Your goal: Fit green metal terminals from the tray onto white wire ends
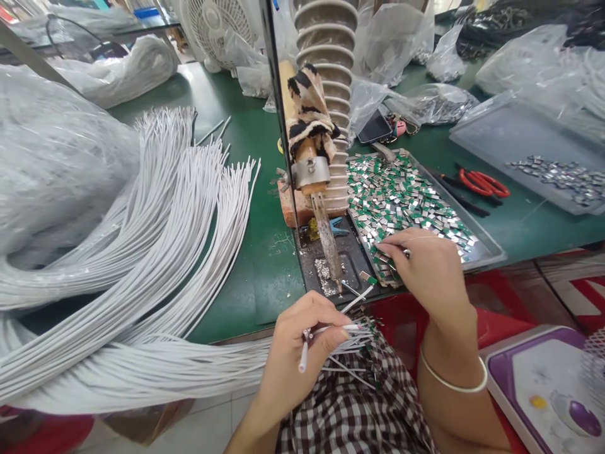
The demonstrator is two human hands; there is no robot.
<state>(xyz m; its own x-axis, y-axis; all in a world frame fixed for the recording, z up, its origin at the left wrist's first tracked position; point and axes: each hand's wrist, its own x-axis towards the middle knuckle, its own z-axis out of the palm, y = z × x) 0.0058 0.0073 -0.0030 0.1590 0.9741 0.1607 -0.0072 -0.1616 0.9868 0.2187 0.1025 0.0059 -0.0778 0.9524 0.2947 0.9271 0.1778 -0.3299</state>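
My left hand [305,343] is closed around white cables [326,329], their cut ends poking out between the fingers. Just beyond its fingertips, a small connector with a green board [367,277] sits at the end of a white cable, beside the tip of a mounted soldering iron [326,236]. My right hand [430,271] reaches over the near left part of a tray [491,257] full of small metal connectors with green boards [401,195]. Its thumb and index finger are pinched together at the connectors; what they hold is too small to make out. A thin wire runs across its knuckles.
Long bundles of white cable [189,233] cover the left of the green table. Behind the iron stands a ribbed hose [326,38]. Red-handled pliers [482,183] and a clear bin [477,129] with metal parts lie right. A purple-and-white device [529,378] is at lower right.
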